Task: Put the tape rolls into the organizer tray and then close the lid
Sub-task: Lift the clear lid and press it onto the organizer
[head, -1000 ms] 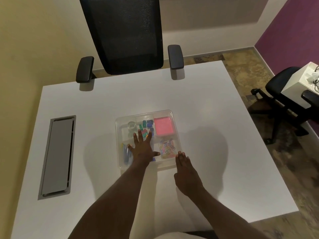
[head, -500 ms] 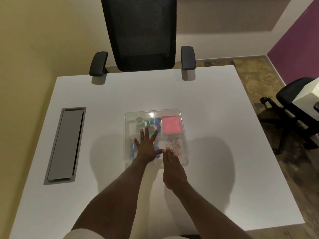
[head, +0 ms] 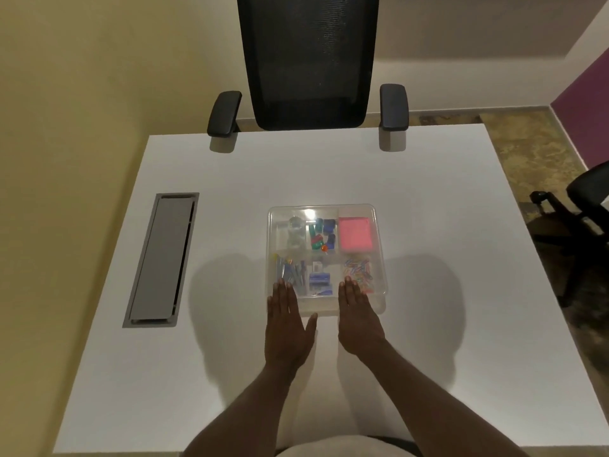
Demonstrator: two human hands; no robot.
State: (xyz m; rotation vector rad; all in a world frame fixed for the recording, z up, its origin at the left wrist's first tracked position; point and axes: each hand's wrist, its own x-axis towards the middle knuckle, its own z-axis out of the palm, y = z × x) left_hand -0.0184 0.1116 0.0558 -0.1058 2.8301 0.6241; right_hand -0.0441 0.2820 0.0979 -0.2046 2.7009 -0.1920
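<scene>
On the white tabletop (head: 428,209), both hands lie flat at the near edge of the clear tray (head: 379,225).

The left hand (head: 286,328) and right hand (head: 357,319) have fingers straight and together, gripping nothing, tips on the lid (head: 308,211) that covers the tray. Clear tape rolls (head: 295,232) sit in the far-left compartment, beside coloured clips (head: 321,234) and a pink pad (head: 355,234).

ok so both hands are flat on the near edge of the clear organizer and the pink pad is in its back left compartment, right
Not quite. The head view shows the left hand and the right hand flat on the near edge of the clear organizer, but the pink pad is in its back right compartment, not the back left.
</scene>
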